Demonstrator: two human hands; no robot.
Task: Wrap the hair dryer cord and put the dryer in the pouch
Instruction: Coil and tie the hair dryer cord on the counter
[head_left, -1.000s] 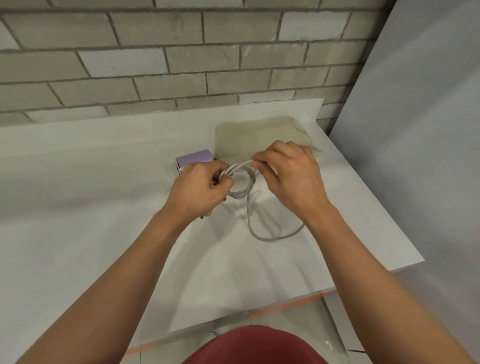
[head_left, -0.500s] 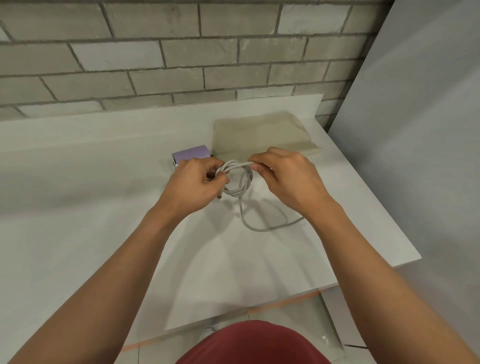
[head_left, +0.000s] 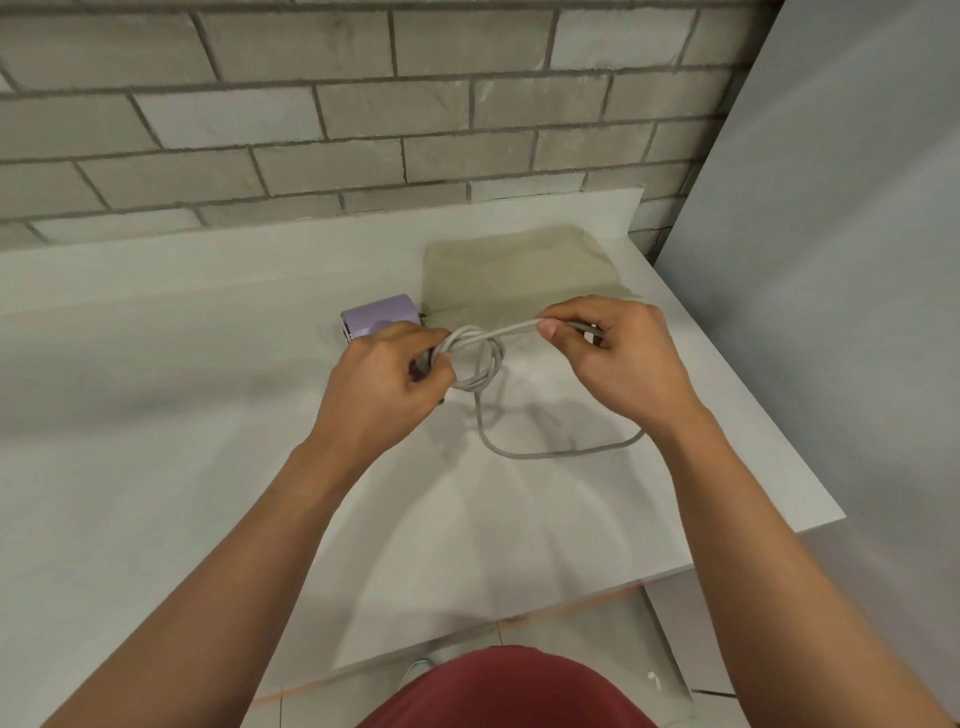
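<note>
The left hand's (head_left: 382, 387) fingers (head_left: 434, 358) are clenched around the left side of a small coil of grey cord (head_left: 493, 366), several turns bunched together. The right hand (head_left: 621, 361) pinches a single strand of the cord between thumb (head_left: 551, 328) and forefinger, its other fingers curled in behind. That strand runs taut from the top of the coil across the gap to the right fingertips, and the two hands are near each other with the coil between them.

Below the coil, toward the person, a loose loop (head_left: 545, 454) of cord drops to the counter (head_left: 156, 415), curves right and passes under the right wrist.

Just beyond the left fingers lies the purple dryer (head_left: 379, 316), on the counter; its near end is hidden by the left hand, so whether the hand also holds it cannot be told. Beyond the right fingers, and just right of the dryer, the beige pouch (head_left: 514, 270) lies flat on the counter, its near edge close behind the taut strand.

Farther out, a grey brick wall (head_left: 363, 104) stands behind the counter, and a plain grey panel (head_left: 831, 260) rises to the right of the right hand. At the near edge a red shirt (head_left: 509, 691) shows.
</note>
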